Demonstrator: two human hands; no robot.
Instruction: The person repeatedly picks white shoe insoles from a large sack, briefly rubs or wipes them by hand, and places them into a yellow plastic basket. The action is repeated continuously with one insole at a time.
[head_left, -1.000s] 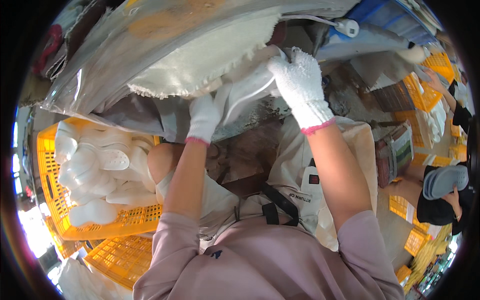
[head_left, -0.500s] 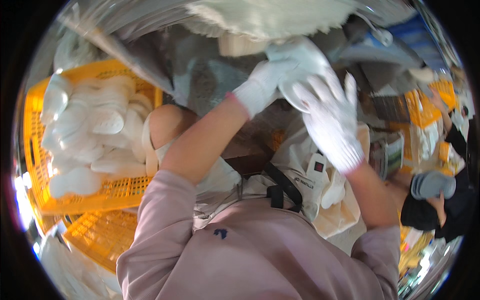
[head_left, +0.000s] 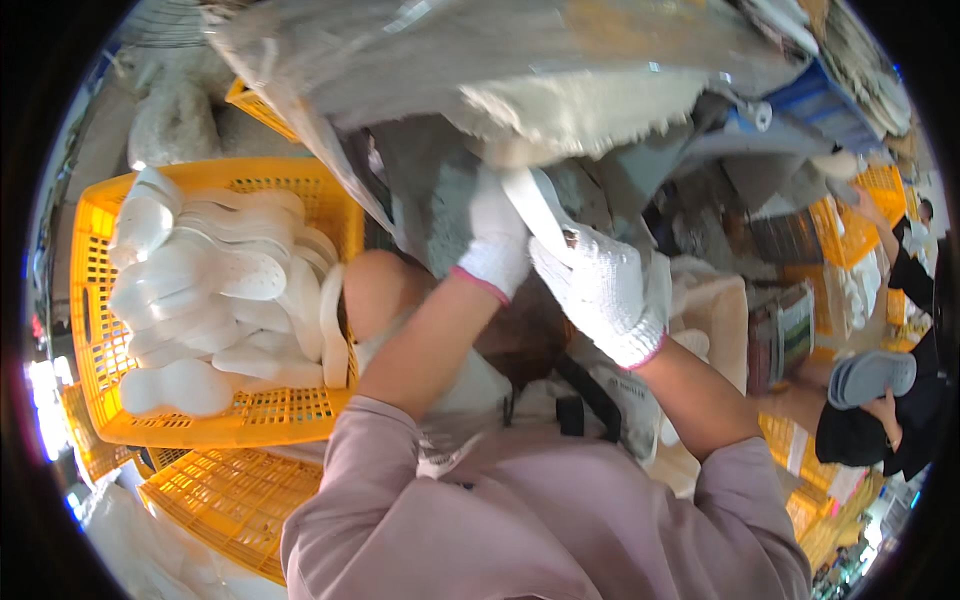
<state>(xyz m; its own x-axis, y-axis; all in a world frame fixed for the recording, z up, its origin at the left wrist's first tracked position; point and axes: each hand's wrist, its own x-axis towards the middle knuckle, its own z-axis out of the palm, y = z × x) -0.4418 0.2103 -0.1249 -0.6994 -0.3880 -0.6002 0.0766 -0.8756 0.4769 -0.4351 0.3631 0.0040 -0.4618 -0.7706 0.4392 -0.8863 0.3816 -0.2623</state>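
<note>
A white shoe sole (head_left: 536,208) stands on edge between my two hands, just below a pale wheel with a frayed rim (head_left: 590,112). Its upper end is at the wheel's lower edge; whether they touch I cannot tell. My left hand (head_left: 497,222), in a white knit glove, holds the sole's upper part from the left, its fingertips hidden and blurred. The gloved right hand (head_left: 598,285) is closed round the lower end. Left of my knee, a yellow plastic crate (head_left: 205,432) carries a heap of white soles (head_left: 205,270).
Grey sheeting (head_left: 440,70) hangs over the wheel. More yellow crates stand lower left (head_left: 225,500) and far right (head_left: 850,215). At right, another person's hand (head_left: 884,415) holds a stack of grey soles (head_left: 868,380). A cream bag-like container (head_left: 715,310) is beside my right forearm.
Both hands have come down and nearer to me, away from the wheel. The sole has turned from broad side to edge-on, and my spread right fingers have closed on it. The view has shifted.
</note>
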